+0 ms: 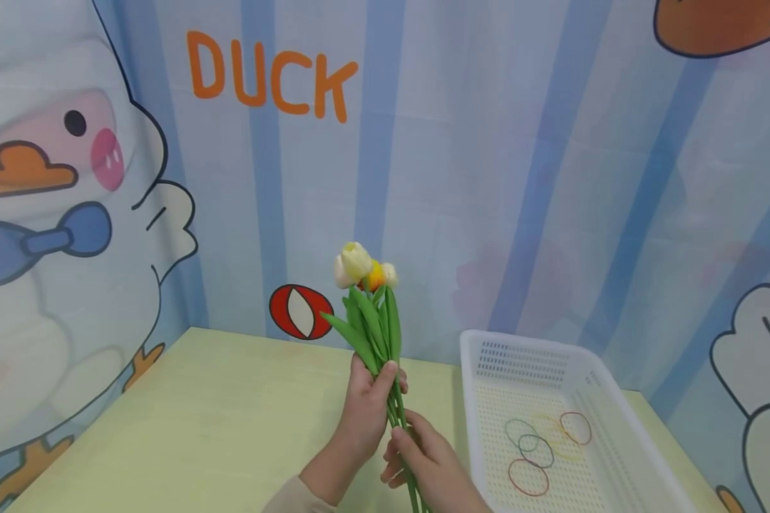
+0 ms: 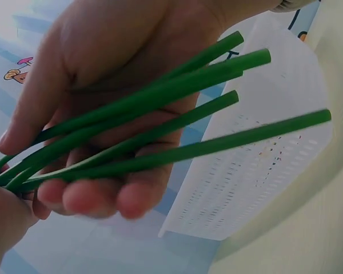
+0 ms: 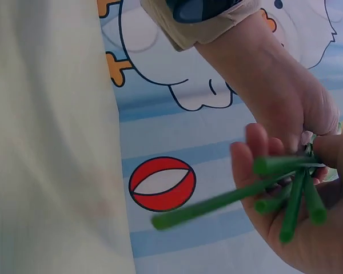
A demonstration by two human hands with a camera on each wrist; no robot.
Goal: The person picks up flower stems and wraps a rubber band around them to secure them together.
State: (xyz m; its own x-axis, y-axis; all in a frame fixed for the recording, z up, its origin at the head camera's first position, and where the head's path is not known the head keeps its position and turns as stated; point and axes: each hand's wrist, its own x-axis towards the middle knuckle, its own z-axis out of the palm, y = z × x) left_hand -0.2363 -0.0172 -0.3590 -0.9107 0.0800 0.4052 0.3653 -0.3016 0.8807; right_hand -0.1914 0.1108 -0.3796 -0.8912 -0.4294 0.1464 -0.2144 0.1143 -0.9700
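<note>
A bunch of tulips [image 1: 373, 324] stands upright over the table in the head view, with white, pale pink and orange-red blooms above green leaves. My left hand [image 1: 366, 399] grips the stems just under the leaves, thumb across the front. Lower down, my right hand [image 1: 426, 456] holds the same stems between its thumb and curled fingers. The left wrist view shows the green stem ends [image 2: 240, 134] fanning out past the right hand [image 2: 120, 74] at uneven lengths. From the right wrist view, the stem ends [image 3: 186, 214] splay toward the camera.
A white perforated plastic basket [image 1: 471, 399] stands on the pale yellow table [image 1: 231, 413], right of my hands. Several coloured rubber bands [image 1: 528, 477] lie inside it. Behind the table hangs a blue striped cloth [image 1: 423, 178] with duck pictures.
</note>
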